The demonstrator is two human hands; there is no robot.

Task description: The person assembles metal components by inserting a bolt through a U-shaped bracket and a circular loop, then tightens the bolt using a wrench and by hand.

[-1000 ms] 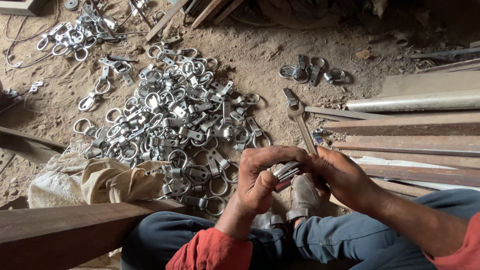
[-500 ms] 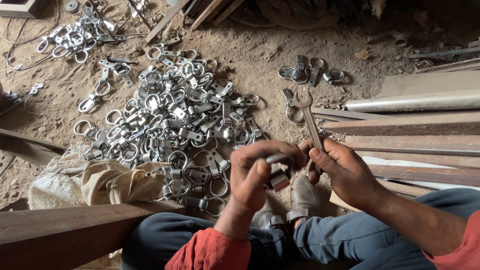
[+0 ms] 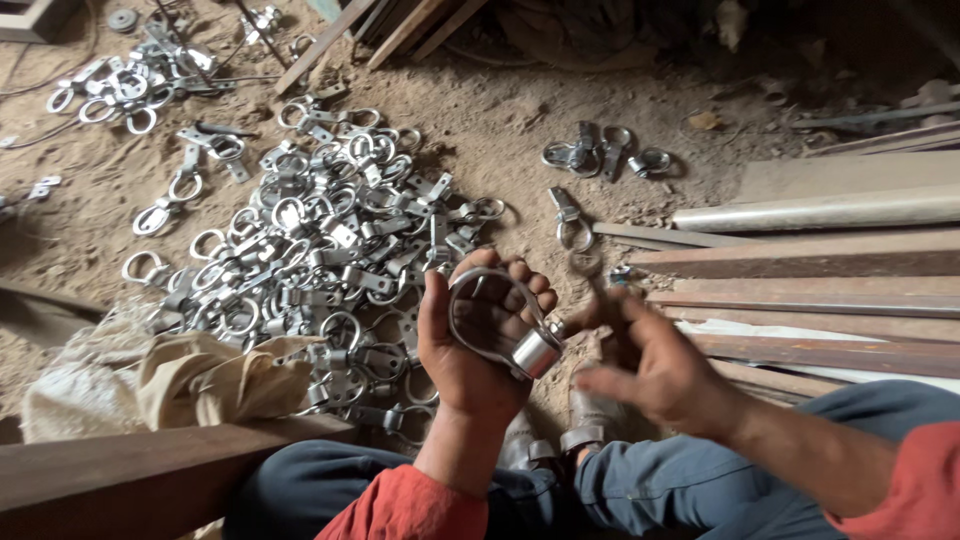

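My left hand (image 3: pixel 470 345) is raised palm-up over my knees and grips a shiny metal ring clamp (image 3: pixel 500 330) with a short cylindrical barrel at its lower right end. My right hand (image 3: pixel 655 370) is just to the right of it, blurred by motion. Its fingers are stretched out and one fingertip reaches toward the barrel. Whether it holds anything small cannot be made out. Beyond my hands a large pile of similar ring clamps (image 3: pixel 330 240) lies on the dirt floor.
Wooden planks (image 3: pixel 800 265) and a metal pipe (image 3: pixel 820 210) lie at the right. A cloth sack (image 3: pixel 170 380) and a wooden beam (image 3: pixel 150 470) are at the lower left. A few clamps (image 3: pixel 600 155) and a loose one (image 3: pixel 570 225) lie ahead, more (image 3: pixel 140 80) at the top left.
The wrench that stood up from my right hand is no longer seen there. My left hand has turned palm-up, showing the ring clamp, and my right hand has drawn away to the right.
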